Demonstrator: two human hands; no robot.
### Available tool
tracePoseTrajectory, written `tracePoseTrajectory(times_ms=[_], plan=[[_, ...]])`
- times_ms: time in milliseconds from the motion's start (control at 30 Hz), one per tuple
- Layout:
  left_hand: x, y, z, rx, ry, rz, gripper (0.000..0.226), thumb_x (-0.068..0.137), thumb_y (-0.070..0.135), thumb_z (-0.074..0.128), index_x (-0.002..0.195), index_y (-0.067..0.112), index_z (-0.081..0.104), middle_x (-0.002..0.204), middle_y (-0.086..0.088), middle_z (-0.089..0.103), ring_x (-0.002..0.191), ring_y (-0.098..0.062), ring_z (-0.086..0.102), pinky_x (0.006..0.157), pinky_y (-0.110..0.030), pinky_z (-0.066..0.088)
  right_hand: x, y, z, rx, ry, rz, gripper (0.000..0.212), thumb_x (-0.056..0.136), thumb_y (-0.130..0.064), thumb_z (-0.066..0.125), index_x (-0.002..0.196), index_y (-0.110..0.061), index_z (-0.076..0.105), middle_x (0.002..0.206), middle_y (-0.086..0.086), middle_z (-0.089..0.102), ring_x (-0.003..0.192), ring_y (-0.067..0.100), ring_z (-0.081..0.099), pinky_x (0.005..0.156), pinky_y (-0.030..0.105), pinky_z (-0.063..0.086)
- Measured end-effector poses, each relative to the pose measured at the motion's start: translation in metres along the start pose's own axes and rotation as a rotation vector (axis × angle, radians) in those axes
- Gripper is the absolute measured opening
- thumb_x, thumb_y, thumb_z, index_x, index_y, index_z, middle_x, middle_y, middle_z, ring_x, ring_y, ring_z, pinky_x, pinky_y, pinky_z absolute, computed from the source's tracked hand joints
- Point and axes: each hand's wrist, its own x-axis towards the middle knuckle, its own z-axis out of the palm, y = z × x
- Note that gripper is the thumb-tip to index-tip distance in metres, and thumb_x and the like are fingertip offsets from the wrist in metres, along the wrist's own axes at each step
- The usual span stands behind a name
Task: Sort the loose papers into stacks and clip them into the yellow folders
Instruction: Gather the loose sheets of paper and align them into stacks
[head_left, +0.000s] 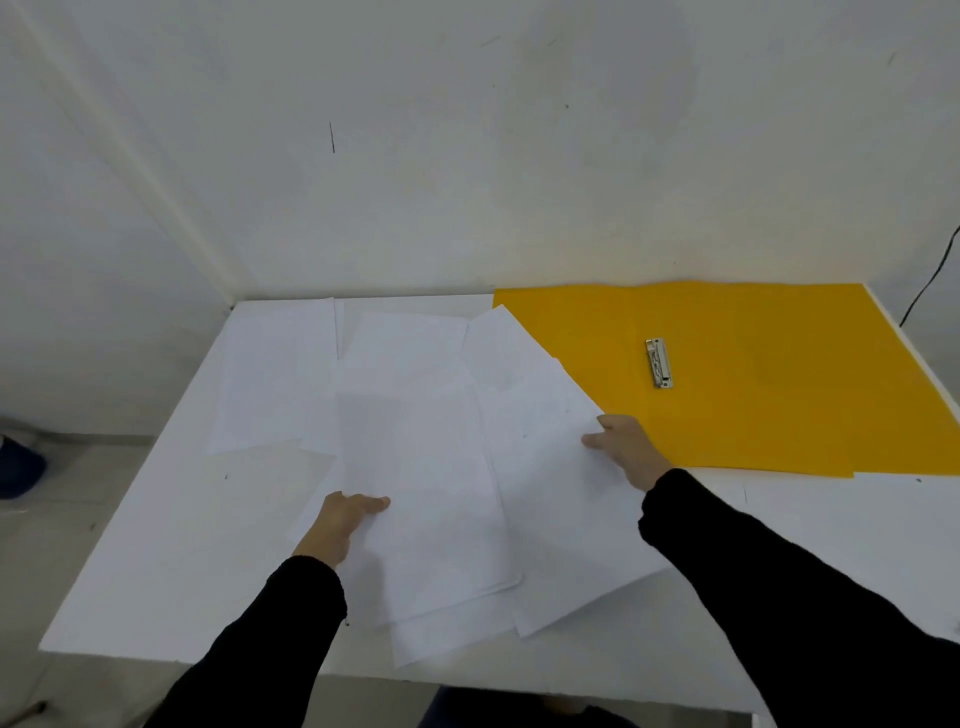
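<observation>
Black sleeves (779, 597) reach in from six o'clock over a white table (156, 571). Left hand (345, 519) grips the left edge of a sheet (426, 493) near the middle of the spread, thumb on top, fingers hidden beneath the paper. Right hand (626, 449) pinches the right edge of another sheet (550, 493) at about three o'clock of the pile, fingers curled onto it. Loose papers (280, 374) overlap across the table's centre and toward ten o'clock (all white on white, so edges are faint). An open yellow folder (779, 415) lies flat at two o'clock, its metal clip (658, 364) near the spine; one sheet's corner overlaps the folder's left edge.
</observation>
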Motion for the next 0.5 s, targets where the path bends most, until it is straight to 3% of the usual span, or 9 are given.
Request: tracePoseTrajectory(times_ms=[67, 133, 267, 333, 433, 500], plan=[[-0.017, 0.005, -0.004, 0.009, 0.013, -0.014, 0.088, 0.063, 0.011, 0.086, 0.137, -0.004, 0.039, 0.132, -0.02, 0.055, 0.115, -0.042, 0.057, 0.099, -0.054, 0.046, 0.004, 0.001, -0.012, 0.121, -0.009, 0.045, 0.036, 0.086, -0.007, 0.069, 0.119, 0.004, 0.061, 0.13, 0.019, 0.06, 0.112, 0.034, 0.058, 0.1, 0.045, 0.046], [-0.029, 0.008, -0.008, 0.023, 0.035, -0.031, 0.077, 0.069, 0.007, 0.083, 0.133, -0.005, 0.04, 0.129, -0.019, 0.056, 0.114, -0.041, 0.058, 0.097, -0.05, 0.047, 0.007, 0.0, -0.022, 0.169, 0.017, 0.092, 0.034, 0.086, -0.009, 0.07, 0.117, 0.002, 0.064, 0.119, 0.012, 0.064, 0.108, 0.034, 0.059, 0.094, 0.04, 0.046], [-0.038, 0.009, -0.011, 0.027, 0.032, -0.065, 0.066, 0.07, 0.004, 0.082, 0.125, -0.007, 0.046, 0.121, -0.022, 0.06, 0.101, -0.039, 0.062, 0.086, -0.046, 0.05, 0.011, -0.001, -0.042, 0.198, 0.064, 0.153, 0.029, 0.084, -0.012, 0.073, 0.111, -0.002, 0.068, 0.118, 0.012, 0.066, 0.11, 0.035, 0.059, 0.1, 0.042, 0.045], [-0.037, 0.009, -0.012, 0.02, 0.031, -0.057, 0.065, 0.072, 0.002, 0.08, 0.127, -0.008, 0.047, 0.119, -0.023, 0.061, 0.099, -0.038, 0.062, 0.084, -0.045, 0.05, 0.01, 0.001, -0.05, 0.217, 0.067, 0.166, 0.022, 0.084, -0.01, 0.072, 0.104, -0.002, 0.067, 0.112, 0.011, 0.065, 0.103, 0.034, 0.06, 0.093, 0.041, 0.046], [-0.033, 0.008, -0.011, 0.012, 0.046, -0.037, 0.09, 0.07, 0.007, 0.083, 0.142, -0.003, 0.03, 0.132, -0.02, 0.052, 0.119, -0.038, 0.054, 0.1, -0.048, 0.044, 0.006, 0.008, -0.061, 0.289, 0.079, 0.162, 0.016, 0.086, -0.008, 0.069, 0.101, -0.004, 0.064, 0.111, 0.014, 0.064, 0.097, 0.033, 0.059, 0.089, 0.04, 0.046], [-0.029, 0.01, -0.009, 0.014, -0.005, -0.028, 0.101, 0.061, 0.013, 0.089, 0.143, 0.0, 0.03, 0.137, -0.018, 0.051, 0.12, -0.038, 0.053, 0.102, -0.051, 0.043, 0.005, 0.016, -0.067, 0.377, 0.08, 0.156, 0.02, 0.085, -0.007, 0.07, 0.104, -0.003, 0.065, 0.116, 0.019, 0.066, 0.103, 0.036, 0.063, 0.098, 0.048, 0.048]])
